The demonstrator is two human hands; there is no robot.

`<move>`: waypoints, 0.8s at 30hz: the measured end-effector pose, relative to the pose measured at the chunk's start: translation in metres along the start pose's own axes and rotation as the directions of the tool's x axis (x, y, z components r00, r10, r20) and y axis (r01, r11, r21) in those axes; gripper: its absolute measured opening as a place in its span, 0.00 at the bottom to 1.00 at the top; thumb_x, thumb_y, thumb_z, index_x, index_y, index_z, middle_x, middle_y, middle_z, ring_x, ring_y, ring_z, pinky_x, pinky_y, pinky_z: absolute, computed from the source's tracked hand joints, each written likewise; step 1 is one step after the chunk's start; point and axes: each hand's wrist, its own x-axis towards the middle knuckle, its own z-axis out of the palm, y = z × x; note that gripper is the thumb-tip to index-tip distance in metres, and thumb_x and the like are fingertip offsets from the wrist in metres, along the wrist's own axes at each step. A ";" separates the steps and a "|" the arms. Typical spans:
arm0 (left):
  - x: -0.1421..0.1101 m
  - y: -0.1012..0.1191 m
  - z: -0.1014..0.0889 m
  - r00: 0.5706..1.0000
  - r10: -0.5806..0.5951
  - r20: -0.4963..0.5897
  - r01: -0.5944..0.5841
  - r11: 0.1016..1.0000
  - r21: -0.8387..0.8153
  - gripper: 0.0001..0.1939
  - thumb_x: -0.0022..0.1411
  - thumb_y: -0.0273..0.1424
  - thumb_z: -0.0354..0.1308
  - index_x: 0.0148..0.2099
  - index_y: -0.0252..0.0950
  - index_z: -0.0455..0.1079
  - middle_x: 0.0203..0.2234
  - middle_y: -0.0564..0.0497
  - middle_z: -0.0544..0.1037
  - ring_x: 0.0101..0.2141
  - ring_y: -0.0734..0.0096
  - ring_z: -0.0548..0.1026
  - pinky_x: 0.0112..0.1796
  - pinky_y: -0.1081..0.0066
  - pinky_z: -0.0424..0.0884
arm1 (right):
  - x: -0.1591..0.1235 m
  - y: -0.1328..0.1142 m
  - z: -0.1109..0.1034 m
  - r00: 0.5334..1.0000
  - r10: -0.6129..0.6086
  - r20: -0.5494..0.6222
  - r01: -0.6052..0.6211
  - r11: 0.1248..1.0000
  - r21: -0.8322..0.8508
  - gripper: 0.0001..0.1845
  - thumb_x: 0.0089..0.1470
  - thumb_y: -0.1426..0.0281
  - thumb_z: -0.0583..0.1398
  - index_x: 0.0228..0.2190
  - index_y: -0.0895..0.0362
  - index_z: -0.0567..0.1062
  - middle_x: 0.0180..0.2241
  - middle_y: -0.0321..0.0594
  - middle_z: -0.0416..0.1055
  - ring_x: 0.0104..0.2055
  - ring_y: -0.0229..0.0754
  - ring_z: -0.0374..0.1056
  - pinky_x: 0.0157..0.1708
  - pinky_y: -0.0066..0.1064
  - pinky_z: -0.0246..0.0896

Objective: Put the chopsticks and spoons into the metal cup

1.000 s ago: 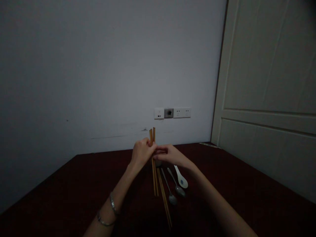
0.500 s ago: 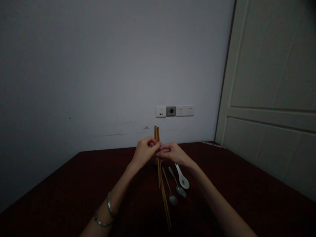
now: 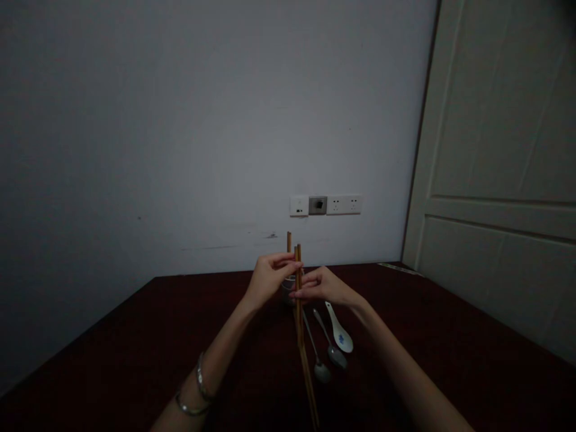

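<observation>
My left hand (image 3: 271, 279) pinches a pair of wooden chopsticks (image 3: 299, 318) near their upper ends, thumb against fingers. Lower down, the fingers of my right hand (image 3: 324, 285) close on the same upright pair. Behind my left fingers another chopstick end (image 3: 288, 241) sticks up; whether it stands in the cup is hidden. The cup (image 3: 288, 290) is partly covered by my hands. More chopsticks (image 3: 309, 387) lie on the table below. To their right are a long-handled metal spoon (image 3: 321, 372), a second metal spoon (image 3: 336, 356) and a white ceramic spoon (image 3: 342, 339) with a blue mark.
The dark red table (image 3: 216, 336) meets a pale wall (image 3: 202, 150) at the back. Sockets and a switch (image 3: 326, 205) sit on the wall. A pale panelled door (image 3: 495, 150) rises along the right side. A thin strip (image 3: 400, 269) lies at the table's back right.
The held chopsticks have shifted right and lower, apart from the chopstick end behind. My right hand has dropped slightly, and more of the cup shows. The whole view has shifted a little.
</observation>
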 end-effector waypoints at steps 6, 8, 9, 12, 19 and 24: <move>0.001 -0.004 0.001 1.000 0.003 0.024 -0.002 0.998 -0.060 0.13 0.46 0.33 0.63 0.33 0.29 0.72 0.28 0.45 0.78 0.29 0.65 0.76 0.32 0.69 0.73 | 0.003 0.001 0.007 1.000 0.007 0.007 -0.007 1.000 0.016 0.21 0.32 0.60 0.67 0.30 0.62 0.77 0.27 0.41 0.74 0.31 0.39 0.70 0.38 0.35 0.65; 0.001 -0.004 -0.001 1.000 -0.010 0.023 0.011 0.997 -0.073 0.13 0.47 0.33 0.63 0.34 0.29 0.72 0.28 0.45 0.78 0.29 0.65 0.76 0.31 0.69 0.73 | 0.003 0.000 0.008 1.000 -0.009 -0.001 0.009 1.000 -0.019 0.21 0.33 0.60 0.67 0.30 0.61 0.77 0.28 0.40 0.75 0.32 0.40 0.70 0.38 0.35 0.65; 0.001 -0.004 -0.002 1.000 -0.014 0.028 0.016 0.997 -0.076 0.13 0.47 0.33 0.62 0.34 0.29 0.72 0.28 0.45 0.78 0.29 0.66 0.76 0.31 0.69 0.73 | 0.002 -0.002 0.007 1.000 -0.023 -0.002 0.023 0.999 -0.049 0.21 0.34 0.60 0.67 0.30 0.61 0.77 0.29 0.40 0.75 0.32 0.40 0.70 0.38 0.35 0.65; 0.000 -0.001 -0.004 0.999 -0.004 0.048 0.007 0.998 -0.070 0.12 0.48 0.33 0.62 0.33 0.29 0.72 0.28 0.44 0.78 0.29 0.66 0.76 0.32 0.68 0.73 | -0.006 -0.013 -0.001 0.997 -0.072 -0.030 0.067 0.987 -0.144 0.21 0.37 0.61 0.65 0.34 0.59 0.77 0.33 0.41 0.75 0.36 0.42 0.70 0.39 0.36 0.64; -0.008 0.012 -0.003 0.996 0.011 0.087 -0.010 1.000 -0.016 0.12 0.50 0.33 0.60 0.35 0.29 0.73 0.29 0.43 0.78 0.29 0.67 0.76 0.35 0.66 0.72 | -0.027 -0.046 -0.013 0.738 -0.425 -0.524 0.233 0.889 -0.394 0.18 0.46 0.59 0.59 0.35 0.57 0.77 0.35 0.45 0.75 0.37 0.45 0.70 0.37 0.37 0.66; -0.011 0.011 0.001 0.992 0.000 0.125 0.004 1.000 -0.031 0.14 0.49 0.33 0.61 0.37 0.29 0.74 0.30 0.43 0.78 0.30 0.65 0.76 0.34 0.66 0.72 | -0.025 -0.053 0.007 0.702 -0.515 -0.493 0.314 0.844 -0.435 0.18 0.45 0.61 0.60 0.39 0.55 0.76 0.37 0.43 0.75 0.39 0.45 0.70 0.35 0.35 0.68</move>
